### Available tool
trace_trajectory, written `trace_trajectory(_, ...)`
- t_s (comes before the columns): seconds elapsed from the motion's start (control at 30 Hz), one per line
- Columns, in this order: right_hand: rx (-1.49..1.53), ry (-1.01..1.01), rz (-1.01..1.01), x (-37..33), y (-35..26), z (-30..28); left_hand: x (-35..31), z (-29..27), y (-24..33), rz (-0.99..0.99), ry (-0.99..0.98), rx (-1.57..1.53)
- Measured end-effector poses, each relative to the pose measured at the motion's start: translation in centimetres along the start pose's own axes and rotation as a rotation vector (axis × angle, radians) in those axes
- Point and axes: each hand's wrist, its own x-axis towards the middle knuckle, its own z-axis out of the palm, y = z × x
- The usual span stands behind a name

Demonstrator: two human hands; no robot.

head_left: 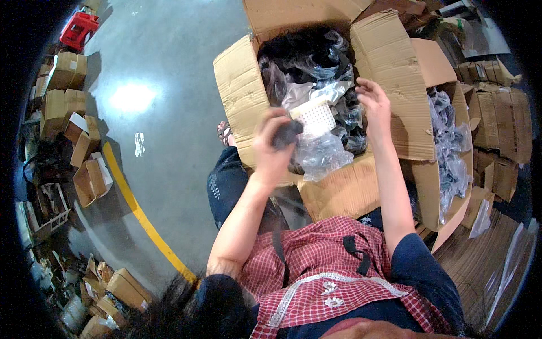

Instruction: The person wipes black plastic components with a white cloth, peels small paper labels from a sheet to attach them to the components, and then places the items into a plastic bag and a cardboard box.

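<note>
Hands: left [272,148] clasping dark part [287,134], long axis up-right; right [374,101] open, empty.

Both bare forearms rise from the lower edge and reach forward and up. Left hand [274,148] is lifted at chest height, back of the hand toward the camera, fingers curled tight in a closed grasp, wrist fairly straight. Right hand [374,101] is stretched farther out and higher, arm nearly full length, elbow only slightly bent, fingers spread loose and apart, palm turned inward, closed on nothing. The two hands are near each other, not touching.
</note>
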Motion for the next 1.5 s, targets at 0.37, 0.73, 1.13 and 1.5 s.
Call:
trace_trajectory(0.37,-1.385,-0.164,-0.036,19.2,9.9,-0.9,2.0,-0.9,-0.2,0.215,-0.275,0.451)
trace_trajectory(0.73,-0.362,-0.068,0.444,0.2,5.3,-12.8,0.2,-0.5,0.9,0.029,-0.207,0.384)
trace_trajectory(1.13,-0.298,-0.394,0.103,-15.4,-2.0,-4.7,-6.3,2.6,7.8,-0.502,-0.413,-0.002)
trace_trajectory(1.5,-1.004,-0.208,-0.120,-10.5,5.7,-2.2,-7.0,-0.1,5.1,-0.625,-0.053,-0.410)
